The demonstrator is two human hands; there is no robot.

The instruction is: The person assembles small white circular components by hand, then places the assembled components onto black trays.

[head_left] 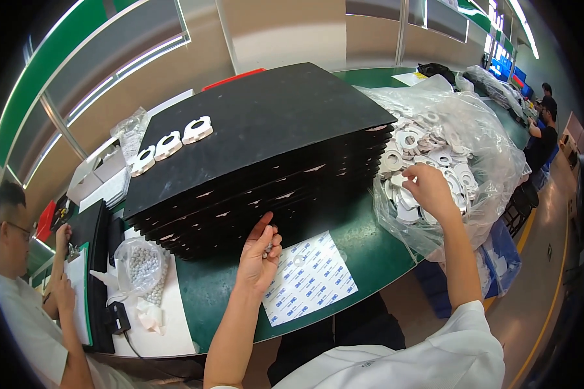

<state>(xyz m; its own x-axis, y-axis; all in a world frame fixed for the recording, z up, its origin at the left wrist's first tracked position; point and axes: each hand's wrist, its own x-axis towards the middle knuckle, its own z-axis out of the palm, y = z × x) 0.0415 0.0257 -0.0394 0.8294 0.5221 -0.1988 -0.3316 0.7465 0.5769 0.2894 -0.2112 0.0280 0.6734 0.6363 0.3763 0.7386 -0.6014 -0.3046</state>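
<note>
White sleeve (474, 334) fronts white, round-holed pieces (429, 144) heaped in clear plastic (494, 150).

Bright tube light (525, 28) upper right; front of black stack (259, 142) shadowed; edges bent, corners black.

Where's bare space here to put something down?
Widest: the black stack's top, right of the three white rings. On the green table: a strip between printed sheet and clear bag, and a patch between white paper and left forearm. Crowded: the clear bag of white parts at the right hand; around the bead bag.
</note>
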